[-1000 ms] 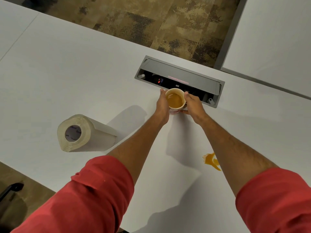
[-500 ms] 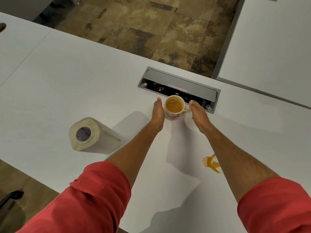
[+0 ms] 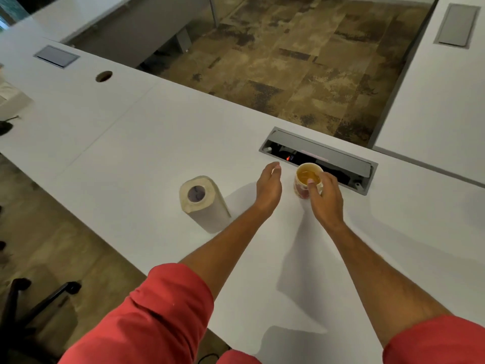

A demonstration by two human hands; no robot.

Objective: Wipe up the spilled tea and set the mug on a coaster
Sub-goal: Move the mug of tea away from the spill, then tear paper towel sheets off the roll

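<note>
Since the earlier frames, left hand (image 3: 269,189) has come off the mug (image 3: 305,181) and now sits apart from it on the left, fingers straight and together, holding nothing. Right hand (image 3: 326,199) has moved in from beside the mug onto it; view has swung left, and the tea spill seen earlier on the near right is out of frame.

Nearest: both forearms reach forward from rolled red sleeves (image 3: 168,308) over the near edge of the white table (image 3: 131,143).

Mid-table: paper towel roll (image 3: 203,202) lies on its side, core end facing the camera, to the left of the left hand and apart from it.

Beyond: mug stands upright on the bare table surface, tea inside, just in front of the open grey cable box (image 3: 319,158) set into the tabletop. Right hand's fingers curl over the mug's rim and right side, thumb on its near face. Whether the grip is firm, cannot tell.

Far: patterned brown carpet (image 3: 301,61) beyond the table edge; closed grey hatch (image 3: 56,55) and a round cable hole (image 3: 104,76) at far left.
</note>
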